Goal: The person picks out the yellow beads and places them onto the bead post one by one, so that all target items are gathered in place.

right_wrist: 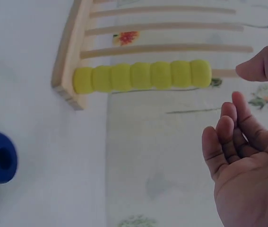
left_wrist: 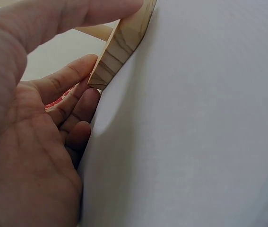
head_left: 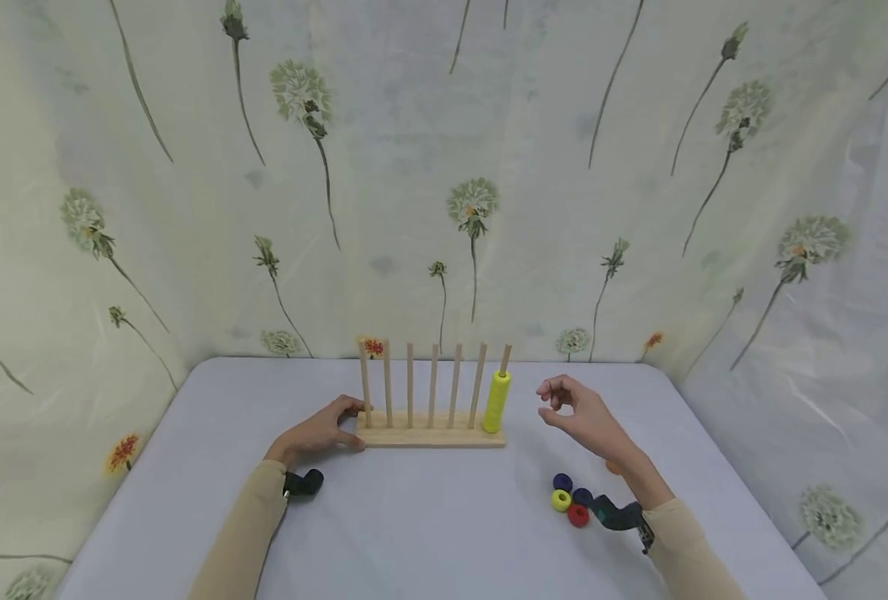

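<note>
A wooden peg rack [head_left: 430, 438] with several upright pegs stands on the table. My left hand [head_left: 322, 432] grips its left end, thumb at the front and fingers behind; the left wrist view shows the base's end [left_wrist: 117, 54] between thumb and fingers. Yellow beads [head_left: 496, 402] are stacked on the rightmost peg, whose tip sticks out above them. To the right of that stack, my right hand [head_left: 580, 414] hovers above the table with nothing in it. Its thumb and fingers are apart and loosely bent, near the peg's tip in the right wrist view.
Below the right hand lie loose beads: a dark blue bead [head_left: 562, 482], a yellow bead [head_left: 560, 500], a red bead [head_left: 578, 516] and another blue bead [head_left: 582, 497]. An orange bead [head_left: 613, 467] is partly hidden by the right forearm. A flowered curtain [head_left: 383, 208] hangs behind the table.
</note>
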### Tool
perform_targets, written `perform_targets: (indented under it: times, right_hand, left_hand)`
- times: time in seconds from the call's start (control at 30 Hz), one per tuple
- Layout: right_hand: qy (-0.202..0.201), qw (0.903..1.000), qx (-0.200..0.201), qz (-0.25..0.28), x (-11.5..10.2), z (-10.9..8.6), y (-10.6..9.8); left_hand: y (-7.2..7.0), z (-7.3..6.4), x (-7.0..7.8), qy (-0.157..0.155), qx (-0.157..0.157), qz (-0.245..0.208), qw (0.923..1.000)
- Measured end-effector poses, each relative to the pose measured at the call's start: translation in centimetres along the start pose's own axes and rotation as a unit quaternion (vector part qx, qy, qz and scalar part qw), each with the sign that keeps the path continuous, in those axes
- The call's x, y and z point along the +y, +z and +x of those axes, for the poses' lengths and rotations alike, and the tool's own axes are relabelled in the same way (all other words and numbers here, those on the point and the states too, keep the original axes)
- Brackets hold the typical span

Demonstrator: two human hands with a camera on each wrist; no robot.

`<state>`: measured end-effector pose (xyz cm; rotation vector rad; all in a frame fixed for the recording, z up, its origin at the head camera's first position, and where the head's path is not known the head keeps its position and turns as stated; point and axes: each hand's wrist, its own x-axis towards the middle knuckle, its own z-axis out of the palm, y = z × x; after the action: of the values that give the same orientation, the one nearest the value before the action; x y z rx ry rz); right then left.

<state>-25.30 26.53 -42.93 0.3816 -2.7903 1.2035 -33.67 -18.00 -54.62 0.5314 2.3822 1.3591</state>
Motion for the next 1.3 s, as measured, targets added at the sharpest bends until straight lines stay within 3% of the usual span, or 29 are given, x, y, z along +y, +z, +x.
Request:
perform_targets:
  times: [0.2,0.53,0.77,0.97,1.3]
  right_hand:
    - [0.018,0.9995,-0.024,-0.003,2.5,-3.0,0.8]
    - [0.099,0.9917,-0.081,0.007,5.8,-7.2,1.6]
    - [0.109,0.9905,-0.083,0.003,7.3,-8.2,2.3]
    - [0.109,0.9902,-0.085,-0.014,6.8,-8.3,2.2]
    - [0.095,0.9863,-0.127,-0.046,6.2,-8.2,2.5]
  left_hand:
    - [0.0,0.0,0.1,0.004,0.001,0.003,1.0]
    - [0.1,-0.1,0.3,0.0,0.005,0.005,1.0]
    - [0.2,-0.3,0.4,0.0,0.004,0.008,1.0]
    - [0.2,-0.2,0.2,-0.003,-0.003,-0.003,1.0]
    - [0.0,-0.2,0.0,-0.013,-0.003,-0.008,0.9999]
